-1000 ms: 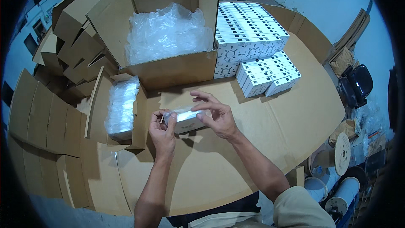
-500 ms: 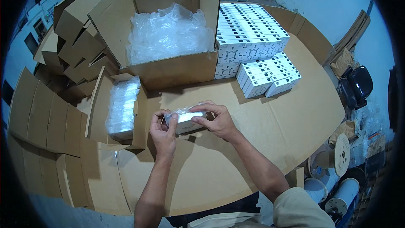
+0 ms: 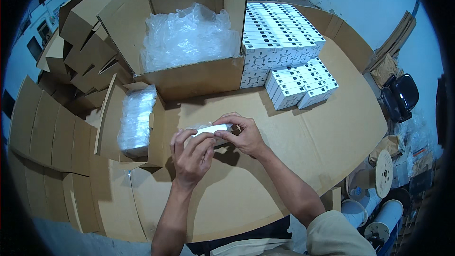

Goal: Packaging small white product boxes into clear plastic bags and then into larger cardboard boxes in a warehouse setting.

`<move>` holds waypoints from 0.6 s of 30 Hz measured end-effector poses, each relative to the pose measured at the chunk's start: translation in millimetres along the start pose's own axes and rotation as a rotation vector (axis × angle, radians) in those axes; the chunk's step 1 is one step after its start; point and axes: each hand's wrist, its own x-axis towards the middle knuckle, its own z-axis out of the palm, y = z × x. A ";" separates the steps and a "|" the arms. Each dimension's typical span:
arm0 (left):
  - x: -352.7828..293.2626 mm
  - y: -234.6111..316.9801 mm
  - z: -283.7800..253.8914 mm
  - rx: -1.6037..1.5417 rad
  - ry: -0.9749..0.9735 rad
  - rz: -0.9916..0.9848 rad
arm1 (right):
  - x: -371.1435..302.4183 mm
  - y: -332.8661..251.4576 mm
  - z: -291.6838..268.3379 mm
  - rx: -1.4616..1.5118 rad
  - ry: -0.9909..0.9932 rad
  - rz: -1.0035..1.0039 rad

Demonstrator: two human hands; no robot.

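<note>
Two bare forearms upward from the lower edge: left forearm (image 3: 170,218); right forearm (image 3: 291,187), with pale sleeve (image 3: 336,234) at the elbow. Beneath both: table (image 3: 303,161) covered in brown cardboard, with shadow below the hands.

Left hand (image 3: 193,159): back toward the camera, fingers bent and slightly separated across the left end of the white box (image 3: 211,129); fingertips partly hidden, grip not determinable. Right hand (image 3: 242,136): pinching the right end of the same box, thumb on the near side, fingers across the top. Box location: between the two hands, over the middle of the table, right of the narrow carton and in front of the large carton. Clear plastic film (image 3: 204,125) along the far side of the box.

Left of the left hand: narrow carton (image 3: 157,137), open, containing a row of plastic-wrapped packs (image 3: 137,121). Farther left: row of brown cartons (image 3: 45,128).

Beyond the hands: large carton (image 3: 199,83), flaps raised, filled with clear plastic bags (image 3: 189,38). Right of the large carton: low stack of white patterned boxes (image 3: 303,86); just behind, taller stack of similar boxes (image 3: 284,28), black squares on top.

Right of the table: spools (image 3: 384,173) and black chair (image 3: 403,96). Far left: piled brown cartons (image 3: 87,23). Far right: pale wall (image 3: 355,0), with flattened cardboard (image 3: 393,38) leaning.
</note>
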 end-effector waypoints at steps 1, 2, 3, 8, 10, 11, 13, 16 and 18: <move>0.8 2.1 1.5 0.006 -0.024 -0.022 | 0.0 1.2 0.3 0.010 0.004 -0.009; 1.4 2.9 2.6 0.012 -0.048 -0.044 | -0.1 2.4 0.5 0.010 0.004 -0.009; 1.6 1.3 2.4 0.012 -0.049 -0.044 | -0.2 2.9 1.1 0.014 0.005 -0.023; 1.0 -8.6 4.7 -0.158 -0.057 -0.202 | 0.3 -0.9 1.4 0.031 -0.010 -0.008; -1.8 -10.6 9.2 -0.273 -0.049 -0.306 | -0.5 -3.5 -1.0 0.004 0.017 0.055; -3.7 -11.8 12.0 -0.386 -0.042 -0.411 | -1.4 -5.4 -2.2 0.003 0.017 0.056; -8.2 -15.7 14.1 -0.481 -0.051 -0.526 | -0.8 -10.2 -2.2 0.010 -0.001 0.111; -11.1 -20.8 15.0 -0.696 -0.048 -0.712 | 4.0 -7.3 1.5 -0.017 0.034 -0.058; -12.3 -25.2 13.6 -0.801 -0.027 -0.785 | 5.4 -11.0 -1.9 -0.096 0.009 -0.089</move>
